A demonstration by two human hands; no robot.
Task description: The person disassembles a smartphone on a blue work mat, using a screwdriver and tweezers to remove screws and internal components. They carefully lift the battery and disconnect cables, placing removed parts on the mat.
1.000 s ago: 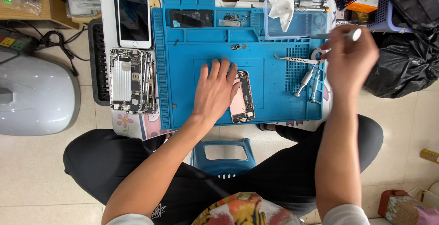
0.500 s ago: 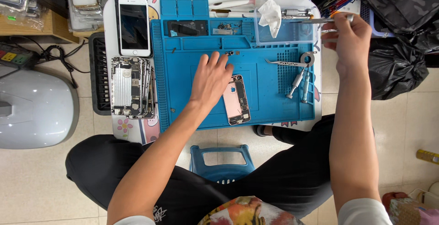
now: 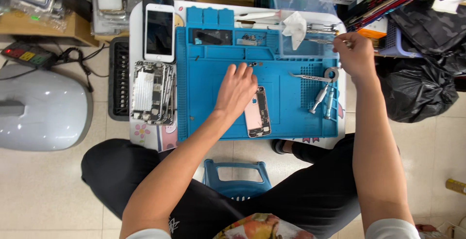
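An opened pink phone body [image 3: 257,114] lies on the blue repair mat [image 3: 208,103]. My left hand [image 3: 236,89] rests flat on the mat at the phone's upper left, fingers reaching toward small screws [image 3: 254,65]. My right hand [image 3: 357,54] is at the mat's far right edge, fingers pinched on a thin metal tool [image 3: 318,40] that points left over a clear plastic box [image 3: 305,28]. Tweezers [image 3: 307,77] and two screwdrivers [image 3: 324,100] lie on the mat below that hand.
A white phone [image 3: 159,32] and a stack of stripped phone frames [image 3: 153,92] lie left of the mat. A grey rounded device [image 3: 41,108] sits on the floor at left, a black bag [image 3: 417,88] at right, a blue stool [image 3: 236,176] between my legs.
My right hand moved down from above the mat's top right corner to its right edge. My left hand slid up along the phone toward the screws. The view shifted.
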